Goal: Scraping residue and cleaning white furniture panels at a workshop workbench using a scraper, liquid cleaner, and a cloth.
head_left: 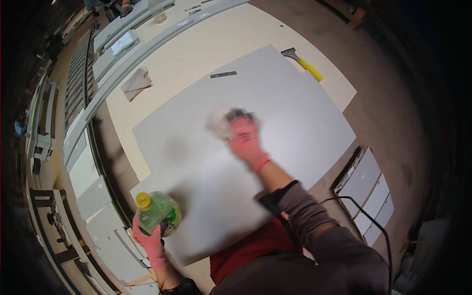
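Under the right hand, a cloth presses the grey panel.

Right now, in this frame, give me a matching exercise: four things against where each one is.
Things:
1. green bottle
2. white cloth
3. scraper with yellow handle
4. small dark strip

Places:
A. under the right hand, on the grey panel
B. on the panel's far edge
C. in the left hand
D. on the table beyond the panel's far right corner

Pairs: 1-C, 2-A, 3-D, 4-B
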### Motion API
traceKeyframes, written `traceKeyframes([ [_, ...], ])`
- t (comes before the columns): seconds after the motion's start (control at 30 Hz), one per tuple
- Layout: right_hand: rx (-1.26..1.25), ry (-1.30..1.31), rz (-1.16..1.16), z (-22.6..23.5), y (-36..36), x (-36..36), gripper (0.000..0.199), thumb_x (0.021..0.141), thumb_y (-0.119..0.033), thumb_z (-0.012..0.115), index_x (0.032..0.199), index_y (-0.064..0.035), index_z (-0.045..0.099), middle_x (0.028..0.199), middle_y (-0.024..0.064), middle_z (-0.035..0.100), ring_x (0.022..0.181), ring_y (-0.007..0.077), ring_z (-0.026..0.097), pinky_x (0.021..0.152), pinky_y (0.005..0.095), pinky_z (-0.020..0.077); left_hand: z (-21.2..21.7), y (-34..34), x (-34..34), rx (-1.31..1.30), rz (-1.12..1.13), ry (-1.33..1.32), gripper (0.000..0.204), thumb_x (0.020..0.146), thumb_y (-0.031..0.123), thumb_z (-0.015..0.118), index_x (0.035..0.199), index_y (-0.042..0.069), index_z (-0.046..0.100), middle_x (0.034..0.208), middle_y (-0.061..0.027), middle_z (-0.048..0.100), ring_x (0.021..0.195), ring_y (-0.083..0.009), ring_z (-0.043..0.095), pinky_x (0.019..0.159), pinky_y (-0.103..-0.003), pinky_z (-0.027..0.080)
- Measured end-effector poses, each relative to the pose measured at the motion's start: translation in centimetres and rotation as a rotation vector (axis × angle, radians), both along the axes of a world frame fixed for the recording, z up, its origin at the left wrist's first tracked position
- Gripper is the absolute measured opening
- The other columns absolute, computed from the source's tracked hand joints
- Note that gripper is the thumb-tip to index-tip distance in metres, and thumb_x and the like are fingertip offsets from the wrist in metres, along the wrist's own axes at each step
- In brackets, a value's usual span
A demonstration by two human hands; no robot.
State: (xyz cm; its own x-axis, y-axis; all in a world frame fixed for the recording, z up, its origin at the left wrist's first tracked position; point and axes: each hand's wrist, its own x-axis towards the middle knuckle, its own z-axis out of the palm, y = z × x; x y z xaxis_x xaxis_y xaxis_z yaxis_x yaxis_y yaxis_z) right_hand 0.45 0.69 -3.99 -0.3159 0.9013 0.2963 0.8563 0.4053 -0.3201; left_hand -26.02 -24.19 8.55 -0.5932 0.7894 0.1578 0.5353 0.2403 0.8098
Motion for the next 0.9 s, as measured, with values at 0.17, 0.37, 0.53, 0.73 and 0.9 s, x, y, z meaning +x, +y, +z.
traceKeyframes([
  [0.17, -0.102, -0.241, -0.660, -1.3, -4.7, 21.6, 0.055, 0.075, -0.027, 0.060, 0.124, -0.0052, 0.046, 0.130, 0.0211, 0.041, 0.122, 0.0383, 0.035, 0.104, 0.0499, 0.0223, 1.5, 3.0, 1.0, -0.270, -0.369, -0.011, 0.045, 0.060, 0.015, 0.075, 0.101, 0.002, 0.059, 0.097, -0.0130, 0.063, 0.090, -0.0269, 0.060, 0.082, -0.033, 0.046],
  [0.37, -0.170, -0.248, -0.440, 2.9, -10.1, 23.8, 0.061, 0.067, -0.024, 0.070, 0.119, -0.0032, 0.047, 0.131, 0.0265, 0.035, 0.124, 0.0425, 0.030, 0.106, 0.0513, 0.0201, 3.2, 6.8, 5.0, -0.586, -0.834, 0.446, 0.038, 0.063, 0.029, 0.075, 0.093, 0.009, 0.062, 0.086, -0.0104, 0.062, 0.083, -0.0297, 0.060, 0.073, -0.038, 0.048],
  [0.53, -0.216, -0.160, -0.473, 0.1, -7.1, 24.8, 0.070, 0.074, -0.028, 0.065, 0.132, -0.0018, 0.037, 0.136, 0.0238, 0.030, 0.127, 0.0403, 0.027, 0.109, 0.0475, 0.0174, 3.2, 8.5, 7.1, -0.742, -0.959, 0.627, 0.039, 0.066, 0.034, 0.073, 0.094, 0.009, 0.062, 0.086, -0.0106, 0.062, 0.083, -0.0291, 0.060, 0.073, -0.038, 0.048],
  [0.73, -0.194, -0.252, -0.364, -0.4, -7.2, 24.4, 0.059, 0.080, -0.029, 0.058, 0.129, -0.0022, 0.043, 0.133, 0.0199, 0.037, 0.127, 0.0354, 0.030, 0.109, 0.0475, 0.0173, 3.1, 7.6, 5.5, -0.824, -0.865, 0.694, 0.043, 0.064, 0.032, 0.074, 0.099, 0.009, 0.062, 0.089, -0.0108, 0.062, 0.086, -0.0287, 0.060, 0.077, -0.037, 0.047],
  [0.9, -0.202, -0.231, -0.236, 0.4, -11.9, 17.9, 0.056, 0.080, -0.028, 0.057, 0.128, -0.0020, 0.044, 0.130, 0.0204, 0.040, 0.126, 0.0352, 0.032, 0.108, 0.0478, 0.0183, 1.6, 4.0, 0.2, -0.779, -0.717, 0.663, 0.046, 0.062, 0.026, 0.076, 0.101, 0.008, 0.061, 0.096, -0.0104, 0.061, 0.094, -0.0283, 0.058, 0.082, -0.036, 0.046],
])
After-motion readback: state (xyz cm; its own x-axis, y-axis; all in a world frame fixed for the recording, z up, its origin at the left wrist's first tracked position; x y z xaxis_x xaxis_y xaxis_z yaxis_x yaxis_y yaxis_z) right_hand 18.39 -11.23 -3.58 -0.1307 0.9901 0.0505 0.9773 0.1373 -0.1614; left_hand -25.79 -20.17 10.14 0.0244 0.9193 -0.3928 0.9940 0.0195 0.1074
